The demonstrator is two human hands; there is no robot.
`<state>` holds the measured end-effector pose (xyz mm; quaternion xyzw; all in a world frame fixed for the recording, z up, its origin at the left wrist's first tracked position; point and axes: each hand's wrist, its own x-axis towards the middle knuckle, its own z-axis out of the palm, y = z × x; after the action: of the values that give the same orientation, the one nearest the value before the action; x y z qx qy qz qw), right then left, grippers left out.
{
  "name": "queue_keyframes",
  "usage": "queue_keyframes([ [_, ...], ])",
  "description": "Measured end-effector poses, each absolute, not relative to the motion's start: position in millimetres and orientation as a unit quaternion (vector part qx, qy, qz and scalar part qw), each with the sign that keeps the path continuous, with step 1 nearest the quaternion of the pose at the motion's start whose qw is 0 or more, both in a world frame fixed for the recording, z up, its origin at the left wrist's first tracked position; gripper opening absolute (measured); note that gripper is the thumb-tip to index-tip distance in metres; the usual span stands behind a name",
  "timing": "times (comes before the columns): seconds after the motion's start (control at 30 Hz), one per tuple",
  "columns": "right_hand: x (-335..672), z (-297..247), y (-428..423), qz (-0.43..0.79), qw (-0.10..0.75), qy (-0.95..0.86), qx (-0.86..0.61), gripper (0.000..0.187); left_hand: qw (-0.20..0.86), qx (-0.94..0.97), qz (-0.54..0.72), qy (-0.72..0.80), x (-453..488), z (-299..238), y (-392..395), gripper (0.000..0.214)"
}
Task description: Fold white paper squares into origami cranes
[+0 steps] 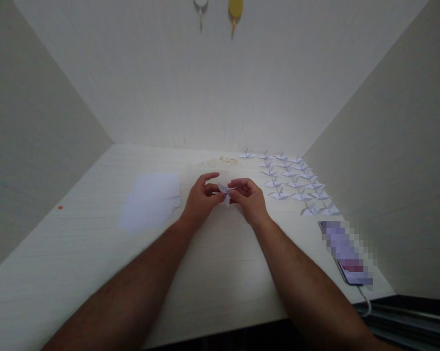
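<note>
On the pale table, I see rows of white paper cranes at the right, beside the side wall. A spread of overlapping white sheets lies to the left. Between them, near the middle, my left hand pinches a folded paper, index finger raised, and my right hand pinches its other side, fingers curled. A phone rests below the cranes. The small folded paper sits between my fingertips; farthest left is a red dot.

Forearms angled inward; left hand, right hand both pinching.
</note>
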<state>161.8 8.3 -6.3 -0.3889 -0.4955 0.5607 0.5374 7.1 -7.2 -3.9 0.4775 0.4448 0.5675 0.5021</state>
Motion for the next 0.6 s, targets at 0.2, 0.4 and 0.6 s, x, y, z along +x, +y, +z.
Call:
queue_keyframes([
  [0.2, 156.3, -5.9, 3.9, 0.514, 0.470, -0.530, -0.484, 0.033, 0.433, 0.481, 0.594, 0.478, 8.4, -0.6, -8.3, 0.029],
  [0.4, 156.3, -5.1, 3.3, 0.488, 0.455, -0.557, -0.494, 0.019, 0.433, 0.498, 0.561, 0.499, 8.8, 1.7, -11.0, 0.012],
  [0.6, 158.5, -4.8, 4.7, 0.458, 0.460, -0.579, -0.494, 0.021, 0.443, 0.494, 0.553, 0.504, 8.7, -2.3, -10.4, 0.023],
])
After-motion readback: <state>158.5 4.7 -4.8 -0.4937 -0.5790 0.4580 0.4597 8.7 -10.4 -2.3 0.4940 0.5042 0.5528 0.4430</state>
